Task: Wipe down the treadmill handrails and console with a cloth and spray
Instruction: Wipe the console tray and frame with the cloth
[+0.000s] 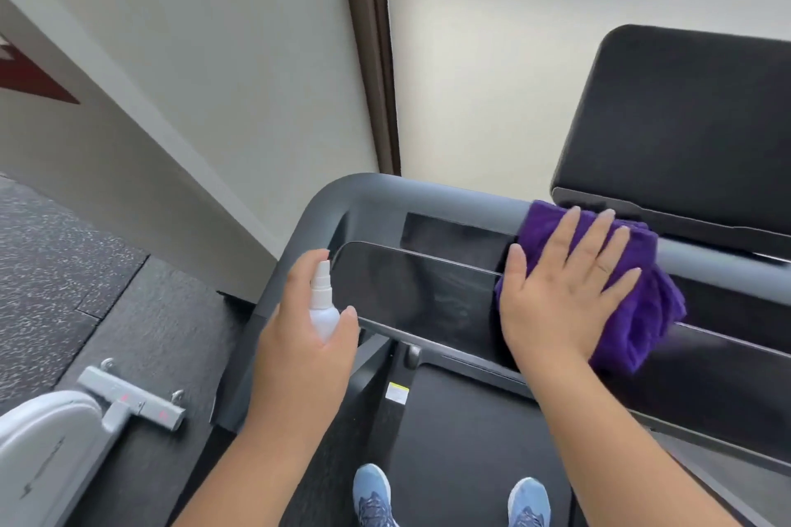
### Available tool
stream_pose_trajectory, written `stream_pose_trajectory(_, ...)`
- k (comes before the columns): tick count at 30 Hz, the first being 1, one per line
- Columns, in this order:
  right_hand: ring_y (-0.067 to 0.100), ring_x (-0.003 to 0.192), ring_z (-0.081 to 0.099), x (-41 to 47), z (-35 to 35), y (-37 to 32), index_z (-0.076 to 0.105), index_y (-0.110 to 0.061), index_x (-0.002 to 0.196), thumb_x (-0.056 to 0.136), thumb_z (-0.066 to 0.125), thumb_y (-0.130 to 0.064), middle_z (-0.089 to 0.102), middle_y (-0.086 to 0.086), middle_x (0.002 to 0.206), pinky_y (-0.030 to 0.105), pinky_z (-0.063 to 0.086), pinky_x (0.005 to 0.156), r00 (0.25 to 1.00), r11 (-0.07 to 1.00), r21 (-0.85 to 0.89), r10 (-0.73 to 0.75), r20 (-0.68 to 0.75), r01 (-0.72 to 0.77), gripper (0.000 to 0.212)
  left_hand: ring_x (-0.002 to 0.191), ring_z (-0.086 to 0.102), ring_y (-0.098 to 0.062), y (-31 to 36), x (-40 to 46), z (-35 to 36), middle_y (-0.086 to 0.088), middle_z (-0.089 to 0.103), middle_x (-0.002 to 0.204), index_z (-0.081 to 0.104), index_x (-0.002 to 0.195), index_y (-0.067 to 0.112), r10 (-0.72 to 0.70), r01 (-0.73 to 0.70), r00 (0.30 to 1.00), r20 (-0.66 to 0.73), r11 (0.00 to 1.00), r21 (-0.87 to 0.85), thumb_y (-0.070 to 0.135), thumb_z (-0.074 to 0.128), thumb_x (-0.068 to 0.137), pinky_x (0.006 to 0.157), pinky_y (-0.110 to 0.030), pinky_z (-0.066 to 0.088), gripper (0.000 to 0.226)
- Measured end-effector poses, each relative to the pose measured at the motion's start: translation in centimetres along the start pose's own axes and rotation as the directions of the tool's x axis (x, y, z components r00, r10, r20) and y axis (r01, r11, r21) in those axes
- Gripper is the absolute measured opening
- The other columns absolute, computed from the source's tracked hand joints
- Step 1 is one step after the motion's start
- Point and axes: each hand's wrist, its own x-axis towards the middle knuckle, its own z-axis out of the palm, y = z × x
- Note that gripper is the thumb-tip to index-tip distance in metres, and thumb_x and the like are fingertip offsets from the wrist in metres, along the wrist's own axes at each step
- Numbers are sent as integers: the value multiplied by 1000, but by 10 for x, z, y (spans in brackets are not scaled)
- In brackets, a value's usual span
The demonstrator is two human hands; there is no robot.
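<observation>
Shoes (453, 498): blue pair at 6 o'clock, closest to camera, standing on the treadmill belt (466, 432).
Left hand (306, 338): at 8 o'clock of the console, fingers curled around the spray bottle (323, 304), index finger up by the nozzle; bottle upright, nozzle facing the glossy panel.
Right hand (565, 291): fingers spread flat, palm pressing the purple cloth (637, 304) down.
Cloth position: bunched, lying across the console (423, 291) between the front crossbar (706, 265) at 1 o'clock and the lower console lip; touching both.
Console state: glossy panel left of the cloth shows faint streaks; can't tell if that is spray film or glare.
Screen (685, 133): upright display at 2 o'clock, dark, cloth not on it.
Left handrail (295, 235): curved corner at 10 o'clock, no hand or cloth on it.
Right handrail: out of frame.
Progress (judgement): mid-console wipe. Cloth sits near panel centre, so roughly half of the console could be done; which half is not determinable.
Remaining (judgement): rest of console, likely screen surround, both handrails. No visible evidence that rails are finished.
Other: grey machine (55, 436) at 8 o'clock on speckled floor (55, 270), not involved.
</observation>
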Motion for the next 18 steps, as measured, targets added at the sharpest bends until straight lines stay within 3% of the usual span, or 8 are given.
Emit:
stream_pose_trajectory(5,32,160,-11,-17,20,-119,1,-15,166,105,13,-56,-9,14,173,61,-5,126,966,970,12,-245,80,245,75,84,57,1,-25,-1,-21,17,60,90,41,126,57,-13,13,1000,-2,1000,-6,22,65,92,63,-16,40,54)
stream_pose_trajectory(9,27,160,-11,-32,33,-182,1,-17,166,105,7,-57,-8,10,174,58,-8,126,912,917,83,-398,103,391,73,82,61,-10,-37,-8,-27,10,64,95,39,127,60,-3,3,1000,28,1000,1,24,67,90,69,-30,49,58)
stream_pose_trajectory(13,23,161,-8,-44,33,-171,4,-15,166,106,10,-59,-3,8,174,55,-6,128,829,836,134,-547,118,533,75,92,60,-12,-41,-13,-28,16,62,108,42,130,55,-1,0,1000,-10,1000,-19,20,68,90,78,-34,52,59)
stream_pose_trajectory(18,23,161,9,-78,17,-96,21,-17,165,106,18,-62,14,6,173,52,9,129,595,628,163,-776,211,761,74,94,59,-5,-30,-21,-17,24,60,112,40,131,54,-7,7,999,-46,1000,14,23,69,90,76,-26,48,58)
